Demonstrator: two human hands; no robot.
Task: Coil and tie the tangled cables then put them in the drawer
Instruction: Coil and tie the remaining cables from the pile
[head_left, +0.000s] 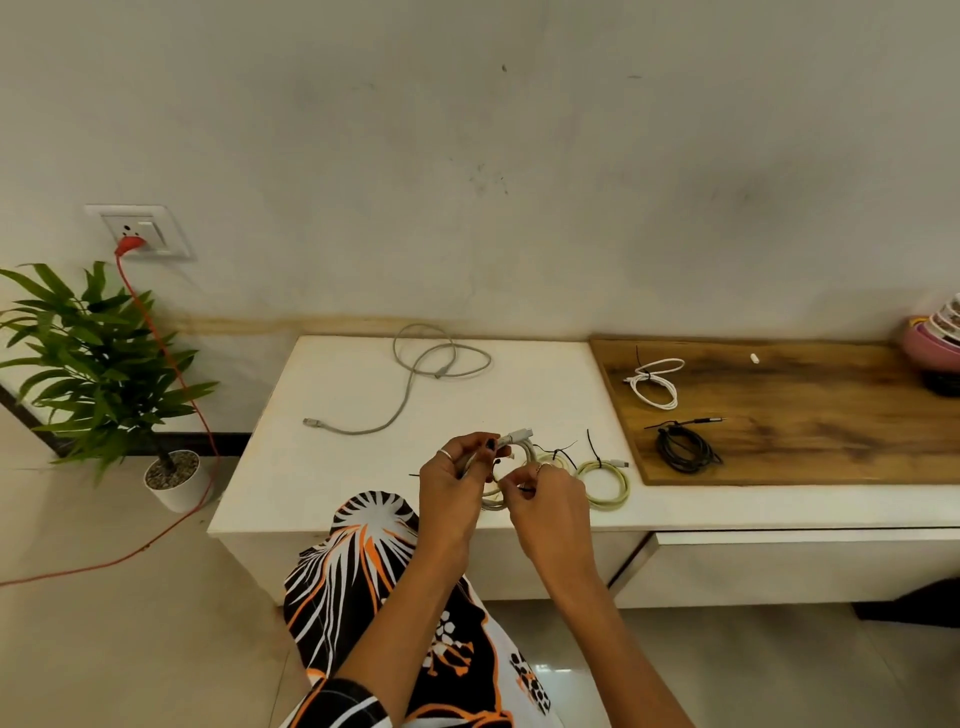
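Both hands over the white worktop's (322, 467) front edge. Left hand (457, 483) grips a coiled grey cable (522, 441), fingers curled round the loops. Right hand (545, 499) pinches a thin black tie (524, 488) at the coil. Yellow-green coil (608, 483) just right of the hands. Loose grey cable (415, 374) toward the back edge. White coil (655, 382) and black coil (684, 449) on the wooden board (805, 415).
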